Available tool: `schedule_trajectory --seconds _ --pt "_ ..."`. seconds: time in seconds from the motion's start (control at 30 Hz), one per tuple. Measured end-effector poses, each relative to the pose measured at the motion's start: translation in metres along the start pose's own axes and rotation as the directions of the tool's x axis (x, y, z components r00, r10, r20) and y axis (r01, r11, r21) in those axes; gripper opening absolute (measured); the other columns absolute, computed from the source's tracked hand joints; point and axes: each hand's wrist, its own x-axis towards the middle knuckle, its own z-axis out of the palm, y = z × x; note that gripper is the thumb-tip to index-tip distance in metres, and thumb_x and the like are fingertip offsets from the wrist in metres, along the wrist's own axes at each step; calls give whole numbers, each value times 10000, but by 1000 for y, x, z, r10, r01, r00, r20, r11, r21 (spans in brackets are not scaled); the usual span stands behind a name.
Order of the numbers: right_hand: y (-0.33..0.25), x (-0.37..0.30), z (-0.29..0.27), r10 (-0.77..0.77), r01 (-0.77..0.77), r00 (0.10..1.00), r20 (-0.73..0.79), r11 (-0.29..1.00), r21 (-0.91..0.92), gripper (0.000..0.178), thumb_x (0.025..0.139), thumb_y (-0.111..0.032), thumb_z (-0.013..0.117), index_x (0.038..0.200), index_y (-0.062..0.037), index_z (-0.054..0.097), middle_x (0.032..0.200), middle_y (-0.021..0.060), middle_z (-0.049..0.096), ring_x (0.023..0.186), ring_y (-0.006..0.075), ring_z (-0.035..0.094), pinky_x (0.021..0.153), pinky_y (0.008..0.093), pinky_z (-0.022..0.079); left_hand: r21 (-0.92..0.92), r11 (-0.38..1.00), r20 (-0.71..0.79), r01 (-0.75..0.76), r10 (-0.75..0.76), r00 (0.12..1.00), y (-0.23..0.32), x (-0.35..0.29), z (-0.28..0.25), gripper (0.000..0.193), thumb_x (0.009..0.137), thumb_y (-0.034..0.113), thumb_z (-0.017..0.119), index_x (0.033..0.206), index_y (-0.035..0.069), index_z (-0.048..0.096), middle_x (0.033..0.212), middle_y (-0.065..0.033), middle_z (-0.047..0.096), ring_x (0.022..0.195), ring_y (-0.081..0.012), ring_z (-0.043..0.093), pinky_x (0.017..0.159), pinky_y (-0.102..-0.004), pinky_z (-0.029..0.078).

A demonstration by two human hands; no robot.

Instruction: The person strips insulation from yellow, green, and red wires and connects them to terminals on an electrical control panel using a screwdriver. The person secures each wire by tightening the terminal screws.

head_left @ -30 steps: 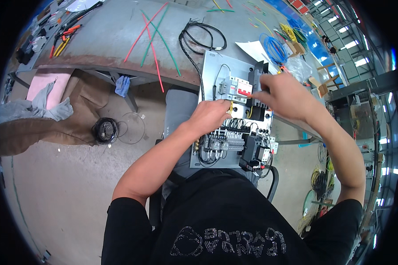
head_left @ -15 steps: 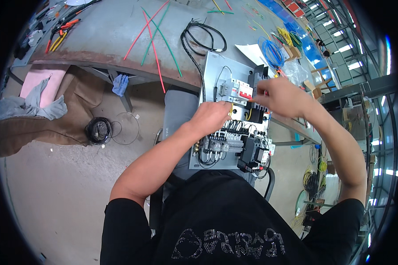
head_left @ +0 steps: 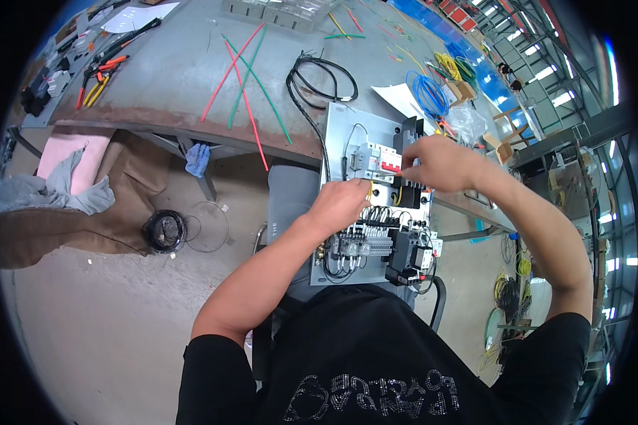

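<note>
A grey metal mounting plate (head_left: 317, 273) fitted with electrical parts leans against the table edge in front of me. Near its middle, my left hand (head_left: 340, 207) is closed, thumb and fingertips pinching a short yellow wire (head_left: 369, 190) just below the breaker. My right hand (head_left: 443, 164) is closed at the breaker's right side, gripping what looks like a slim screwdriver, mostly hidden by the fingers. Between the hands is the white circuit breaker (head_left: 383, 157) with red levers. Lower on the plate sit a grey terminal row (head_left: 376, 246), bundled black wires (head_left: 379, 216) and a black contactor (head_left: 402, 258).
On the table (head_left: 170, 78) lie red wires (head_left: 247, 106), green wires (head_left: 273, 117), a coiled black cable (head_left: 326, 62), a blue wire coil (head_left: 430, 93) and pliers (head_left: 105, 79). A grey chair (head_left: 283, 191) stands behind the plate. A black wire coil (head_left: 165, 230) is on the floor.
The view has shifted, so the table and plate appear slightly lower. Both hands stay at the breaker; the right hand's fingers have turned a little and the tool shaft shows less.
</note>
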Motion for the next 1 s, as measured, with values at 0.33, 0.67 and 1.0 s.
schedule_trajectory --seconds 0.33,0.67,1.0 --pt "-15 -19 6 -340 300 939 46 750 -589 268 823 -150 734 1081 -81 757 860 207 713 853 334 749 745 482 588 -1 1000 46 31 -31 998 3 1 0 250 922 215 736 1054 34 625 973 -165 702 901 -398 703 781 -510 564" --pt "-8 -9 -13 266 -335 938 221 856 394 421 858 -287 763 1184 -28 701 928 193 742 925 337 729 837 414 564 -3 1000 70 31 -30 997 3 1 0 255 930 208 734 1080 32 626 1006 -166 702 948 -394 700 809 -512 561" --pt "-9 -31 -5 -430 361 902 -26 787 -500 264 856 -87 706 1116 -44 683 906 206 676 902 393 722 801 484 570 7 1000 20 22 -22 1000 -2 -1 2 256 907 203 746 1051 32 621 983 -162 702 921 -392 699 806 -502 566"
